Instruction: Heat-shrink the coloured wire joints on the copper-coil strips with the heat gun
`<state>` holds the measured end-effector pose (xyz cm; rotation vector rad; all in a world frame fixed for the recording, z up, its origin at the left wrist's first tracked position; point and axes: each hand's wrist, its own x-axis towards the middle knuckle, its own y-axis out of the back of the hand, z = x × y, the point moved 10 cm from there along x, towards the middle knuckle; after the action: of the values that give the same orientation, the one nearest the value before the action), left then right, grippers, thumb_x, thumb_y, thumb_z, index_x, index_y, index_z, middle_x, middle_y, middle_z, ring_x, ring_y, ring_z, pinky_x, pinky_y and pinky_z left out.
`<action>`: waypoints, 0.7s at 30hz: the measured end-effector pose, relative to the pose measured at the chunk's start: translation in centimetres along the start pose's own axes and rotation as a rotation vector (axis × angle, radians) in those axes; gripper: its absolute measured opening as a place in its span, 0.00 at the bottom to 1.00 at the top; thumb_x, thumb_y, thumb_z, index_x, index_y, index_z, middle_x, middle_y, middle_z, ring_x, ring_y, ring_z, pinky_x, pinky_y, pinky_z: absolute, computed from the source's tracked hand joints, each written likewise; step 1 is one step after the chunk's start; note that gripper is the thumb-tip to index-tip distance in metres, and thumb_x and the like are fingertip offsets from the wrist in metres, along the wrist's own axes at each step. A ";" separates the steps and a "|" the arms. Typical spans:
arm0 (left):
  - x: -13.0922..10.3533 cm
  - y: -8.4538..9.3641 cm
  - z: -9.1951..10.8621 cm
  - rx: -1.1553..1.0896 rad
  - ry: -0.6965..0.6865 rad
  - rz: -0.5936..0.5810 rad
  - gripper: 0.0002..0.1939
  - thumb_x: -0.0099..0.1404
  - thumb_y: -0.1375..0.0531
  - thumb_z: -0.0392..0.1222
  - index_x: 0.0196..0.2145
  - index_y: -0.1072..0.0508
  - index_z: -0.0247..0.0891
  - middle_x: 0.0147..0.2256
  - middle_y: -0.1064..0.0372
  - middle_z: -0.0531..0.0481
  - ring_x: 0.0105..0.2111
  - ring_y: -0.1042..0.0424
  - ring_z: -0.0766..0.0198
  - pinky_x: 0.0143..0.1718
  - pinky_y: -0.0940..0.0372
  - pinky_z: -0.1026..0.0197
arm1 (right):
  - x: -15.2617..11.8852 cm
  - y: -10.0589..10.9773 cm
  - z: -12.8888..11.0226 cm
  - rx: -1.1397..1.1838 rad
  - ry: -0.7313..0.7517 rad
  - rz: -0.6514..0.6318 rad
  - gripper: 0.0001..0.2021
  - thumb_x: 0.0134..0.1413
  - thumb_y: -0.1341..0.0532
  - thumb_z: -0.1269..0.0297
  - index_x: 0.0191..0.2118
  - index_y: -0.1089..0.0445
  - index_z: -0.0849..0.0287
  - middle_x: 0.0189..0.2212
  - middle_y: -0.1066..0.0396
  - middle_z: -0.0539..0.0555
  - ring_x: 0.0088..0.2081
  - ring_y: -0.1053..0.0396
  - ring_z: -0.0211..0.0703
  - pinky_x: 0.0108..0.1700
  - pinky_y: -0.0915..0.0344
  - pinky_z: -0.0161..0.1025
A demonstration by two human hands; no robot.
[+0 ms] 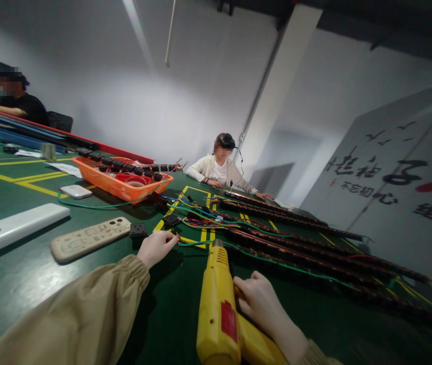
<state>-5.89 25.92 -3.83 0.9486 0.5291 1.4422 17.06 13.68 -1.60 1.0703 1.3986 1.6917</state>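
The view is showing a person's two bare hands working over a green table (170,314), with 12 o'clock pointing away from the wearer. The left hand (157,248), near the centre, is reaching towards 1 o'clock with its fingers nearly closed, seemingly pinching a thin wire (178,239) at its tips; the exact grip is too small to tell. The right hand (263,304), at 5 o'clock, is curling around the handle of a yellow heat gun (218,299), whose nozzle is pointing to 12 o'clock and lying near the pinched wire; whether it is blowing cannot be told. Coloured wires (201,220) are fanning out beyond the nozzle, and long dark strips (277,213) are stretching towards 3 o'clock. The work appears to be under way rather than finished: one wire is being held close to the gun, while several others are lying loose and unheld. How many are already dealt with cannot be told. Towards 11 o'clock, an orange basket (102,182) is holding rolls of reddish tape (136,180) and dark blocky pieces (117,165), some of them leaning across its rim; its bottom is not showing. A black block (138,230) is sitting just beside the left hand, and a patterned phone (90,239) and a white power bank (22,227) are lying towards 9 o'clock. A co-worker (216,170) is sitting at 12 o'clock.
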 end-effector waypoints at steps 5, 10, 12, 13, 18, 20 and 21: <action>0.0 -0.2 -0.1 -0.001 0.001 -0.003 0.21 0.64 0.53 0.54 0.25 0.28 0.41 0.27 0.32 0.52 0.29 0.33 0.66 0.25 0.53 0.66 | -1.0 0.5 1.6 -0.037 -0.036 0.024 0.05 0.48 0.46 0.74 0.28 0.35 0.59 0.23 0.30 0.50 0.24 0.42 0.37 0.37 0.52 0.36; 0.0 -0.2 -0.1 0.010 0.001 0.009 0.21 0.64 0.53 0.53 0.25 0.28 0.41 0.27 0.31 0.52 0.30 0.33 0.66 0.26 0.53 0.66 | -1.1 0.4 1.8 -0.065 -0.051 0.011 0.06 0.49 0.47 0.74 0.28 0.35 0.59 0.23 0.30 0.50 0.24 0.41 0.38 0.36 0.52 0.37; 0.0 -0.2 -0.1 0.008 -0.002 0.014 0.20 0.64 0.53 0.53 0.26 0.28 0.41 0.28 0.31 0.52 0.31 0.32 0.66 0.26 0.53 0.66 | -1.0 0.2 1.5 -0.066 -0.045 -0.006 0.06 0.48 0.47 0.75 0.29 0.34 0.59 0.23 0.29 0.50 0.24 0.40 0.37 0.38 0.51 0.37; 0.0 -0.2 -0.1 0.006 -0.003 0.015 0.20 0.64 0.53 0.53 0.26 0.28 0.41 0.28 0.31 0.51 0.30 0.33 0.66 0.26 0.53 0.65 | -0.9 0.1 1.4 -0.066 -0.045 -0.015 0.07 0.48 0.47 0.75 0.29 0.34 0.59 0.23 0.29 0.50 0.24 0.39 0.37 0.39 0.51 0.37; 0.1 -0.5 -0.3 -0.003 -0.010 0.019 0.21 0.64 0.53 0.53 0.23 0.29 0.40 0.26 0.32 0.51 0.29 0.33 0.66 0.26 0.54 0.65 | -0.2 -0.3 0.2 -0.074 -0.036 -0.067 0.05 0.48 0.46 0.72 0.30 0.34 0.59 0.24 0.29 0.51 0.25 0.38 0.37 0.39 0.50 0.37; 0.2 -0.4 -0.4 -0.007 -0.014 0.027 0.21 0.64 0.53 0.53 0.24 0.29 0.40 0.26 0.32 0.52 0.29 0.33 0.66 0.26 0.54 0.65 | 0.4 -0.4 -0.8 -0.070 -0.016 -0.077 0.05 0.48 0.46 0.72 0.29 0.34 0.59 0.24 0.29 0.51 0.25 0.37 0.37 0.40 0.50 0.37; 0.2 -0.4 -0.4 -0.009 -0.016 0.030 0.21 0.64 0.53 0.53 0.24 0.29 0.41 0.26 0.32 0.52 0.29 0.33 0.66 0.26 0.54 0.65 | 0.7 -0.4 -1.3 -0.068 -0.006 -0.082 0.05 0.47 0.46 0.72 0.29 0.34 0.59 0.24 0.29 0.51 0.25 0.37 0.37 0.40 0.50 0.37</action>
<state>-5.93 26.23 -4.32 0.9639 0.4979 1.4613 15.56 13.84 -2.02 0.9675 1.3531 1.6637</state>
